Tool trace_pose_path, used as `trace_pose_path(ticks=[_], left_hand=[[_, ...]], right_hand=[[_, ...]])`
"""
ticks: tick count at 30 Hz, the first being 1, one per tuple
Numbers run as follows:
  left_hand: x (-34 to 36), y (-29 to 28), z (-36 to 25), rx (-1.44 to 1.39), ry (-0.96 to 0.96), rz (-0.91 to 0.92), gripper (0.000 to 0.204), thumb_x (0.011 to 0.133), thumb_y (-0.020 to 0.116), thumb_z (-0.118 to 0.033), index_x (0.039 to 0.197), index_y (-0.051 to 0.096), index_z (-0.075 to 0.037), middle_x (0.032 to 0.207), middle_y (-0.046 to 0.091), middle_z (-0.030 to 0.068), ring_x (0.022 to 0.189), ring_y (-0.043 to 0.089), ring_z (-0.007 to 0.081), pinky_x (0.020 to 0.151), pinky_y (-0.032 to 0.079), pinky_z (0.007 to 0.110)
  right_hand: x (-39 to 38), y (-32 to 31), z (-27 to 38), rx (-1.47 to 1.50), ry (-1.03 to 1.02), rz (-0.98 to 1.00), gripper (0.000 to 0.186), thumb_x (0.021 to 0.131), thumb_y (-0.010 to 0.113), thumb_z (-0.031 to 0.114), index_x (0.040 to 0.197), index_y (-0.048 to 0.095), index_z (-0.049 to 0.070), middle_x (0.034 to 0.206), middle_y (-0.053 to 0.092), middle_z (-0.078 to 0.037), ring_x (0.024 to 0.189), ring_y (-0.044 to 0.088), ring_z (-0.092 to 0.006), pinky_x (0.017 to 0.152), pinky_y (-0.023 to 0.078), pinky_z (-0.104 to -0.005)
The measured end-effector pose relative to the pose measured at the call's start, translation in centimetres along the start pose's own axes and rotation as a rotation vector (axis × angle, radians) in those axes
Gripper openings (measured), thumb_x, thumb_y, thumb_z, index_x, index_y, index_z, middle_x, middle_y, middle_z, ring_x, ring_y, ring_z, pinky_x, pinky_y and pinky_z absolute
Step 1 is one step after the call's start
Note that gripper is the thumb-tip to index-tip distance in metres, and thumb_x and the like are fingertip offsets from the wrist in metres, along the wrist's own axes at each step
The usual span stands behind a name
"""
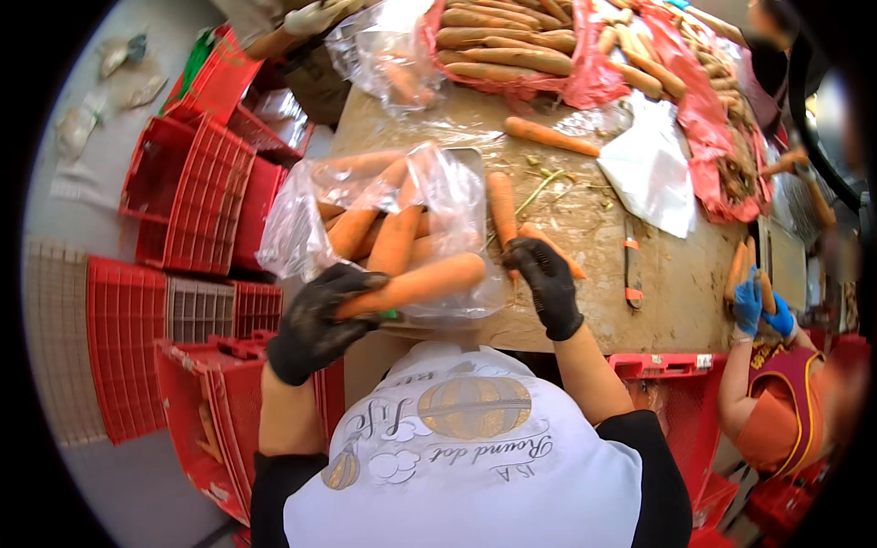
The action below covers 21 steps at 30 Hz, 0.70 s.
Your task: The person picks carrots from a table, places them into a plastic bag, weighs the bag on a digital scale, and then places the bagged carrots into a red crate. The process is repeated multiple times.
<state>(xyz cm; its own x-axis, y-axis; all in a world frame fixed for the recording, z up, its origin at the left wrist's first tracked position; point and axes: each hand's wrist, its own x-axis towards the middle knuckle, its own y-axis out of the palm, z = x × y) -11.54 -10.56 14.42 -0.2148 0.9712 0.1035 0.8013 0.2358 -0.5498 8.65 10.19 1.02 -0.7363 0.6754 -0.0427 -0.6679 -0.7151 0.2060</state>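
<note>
My left hand [320, 318], in a black glove, is closed round the thick end of an orange carrot [425, 284], held slanting over the near side of a clear plastic bag [290, 226]. Several carrots [395, 241] lie inside that open bag, which rests on a metal tray [477, 173]. To the right, my right hand [546, 285], also black-gloved, has its fingers closed at the lower end of an upright-lying carrot [501, 205]. Beside those fingers, partly covered by them, lies another carrot [554, 248].
Past my right hand lie an orange-and-black cutter [632, 265], a white plastic bag [647, 164] and a loose carrot [551, 137]. Red bags of carrots [585, 87] stand at the far side. Red crates [206, 196] stack at left. A co-worker's blue-gloved hands [749, 300] hold carrots at right.
</note>
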Motion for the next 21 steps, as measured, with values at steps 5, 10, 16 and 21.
trace_pose_path(ticks=[5, 10, 16, 21], left_hand=[[-0.9, 3.8, 2.7, 0.183, 0.118, 0.024, 0.045, 0.069, 0.072, -0.01, 0.112, 0.057, -0.006, 0.108, 0.058, 0.0108, 0.093, 0.055, 0.0268, 0.083, 0.044, 0.036], [-1.1, 5.6, 2.8, 0.058, 0.108, -0.073, 0.039, 0.074, 0.069, -0.01, 0.11, 0.057, -0.007, 0.105, 0.059, 0.0105, 0.094, 0.056, 0.0244, 0.082, 0.045, 0.034], [1.0, 4.5, 7.1, 0.101, 0.01, -0.469, 0.031, 0.079, 0.066, -0.009, 0.108, 0.056, -0.004, 0.095, 0.058, 0.0094, 0.082, 0.057, 0.017, 0.07, 0.047, 0.028], [1.1, 5.8, 6.7, 0.748, -0.244, -0.404, 0.051, 0.074, 0.066, -0.024, 0.12, 0.048, -0.01, 0.098, 0.051, 0.0121, 0.087, 0.052, 0.0306, 0.074, 0.044, 0.038]], right_hand=[[-0.5, 2.1, 4.3, -0.411, -0.26, 0.41, 0.034, 0.081, 0.063, 0.013, 0.113, 0.053, 0.003, 0.106, 0.058, -0.009, 0.098, 0.055, -0.0173, 0.084, 0.043, -0.0294], [-0.4, 3.3, 3.3, -0.861, -0.316, 0.584, 0.043, 0.066, 0.073, 0.019, 0.105, 0.057, 0.012, 0.096, 0.059, -0.01, 0.092, 0.055, -0.0312, 0.079, 0.045, -0.0374], [-0.3, 2.5, 2.5, -0.747, -0.101, 0.335, 0.032, 0.064, 0.073, 0.013, 0.092, 0.06, 0.005, 0.08, 0.062, -0.01, 0.076, 0.06, -0.0232, 0.068, 0.047, -0.0325], [1.7, 4.8, 4.4, -0.033, 0.079, 0.191, 0.03, 0.071, 0.068, 0.006, 0.097, 0.054, -0.001, 0.085, 0.058, -0.004, 0.078, 0.055, -0.012, 0.072, 0.045, -0.0257]])
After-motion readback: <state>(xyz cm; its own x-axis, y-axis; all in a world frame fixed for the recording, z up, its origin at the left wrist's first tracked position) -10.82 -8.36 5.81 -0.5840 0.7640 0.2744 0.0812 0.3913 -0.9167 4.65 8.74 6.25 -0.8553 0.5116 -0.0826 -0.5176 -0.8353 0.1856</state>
